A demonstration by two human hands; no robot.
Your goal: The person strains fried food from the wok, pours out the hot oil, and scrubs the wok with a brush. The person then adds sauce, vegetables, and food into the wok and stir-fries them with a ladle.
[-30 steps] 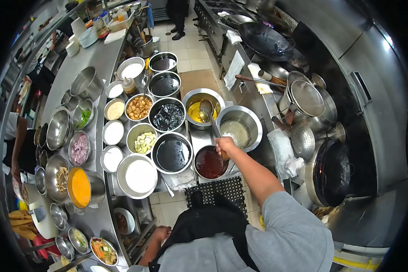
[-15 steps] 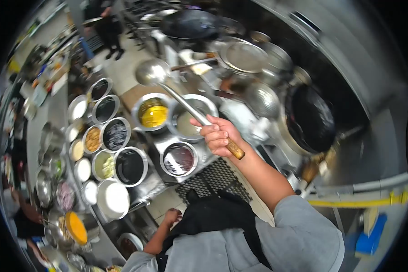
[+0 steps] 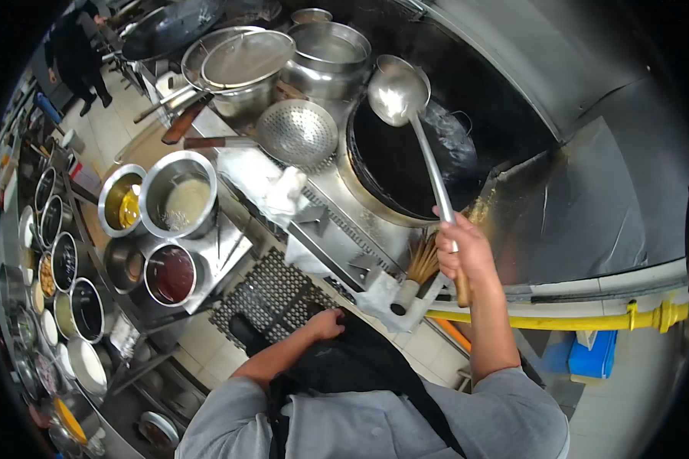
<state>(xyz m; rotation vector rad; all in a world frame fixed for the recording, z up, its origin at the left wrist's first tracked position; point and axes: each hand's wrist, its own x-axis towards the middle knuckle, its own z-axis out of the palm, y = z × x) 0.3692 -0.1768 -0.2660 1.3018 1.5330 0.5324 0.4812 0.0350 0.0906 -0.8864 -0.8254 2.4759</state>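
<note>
Right hand [image 3: 465, 249] nearer, just off the wok [image 3: 390, 172] on its near side, fingers wrapped round the ladle [image 3: 429, 154] handle; long axis runs from there to the bowl, seen against the wok's far edge, height unclear. Left hand [image 3: 328, 324] well apart from wok, by the apron [image 3: 337, 371], can't tell finger state. No legible brands, labels or writing.

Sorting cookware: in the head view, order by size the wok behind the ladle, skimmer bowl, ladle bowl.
1. Wok
2. Unsure between skimmer bowl and ladle bowl, which is held up, perhaps nearer the camera.
</note>
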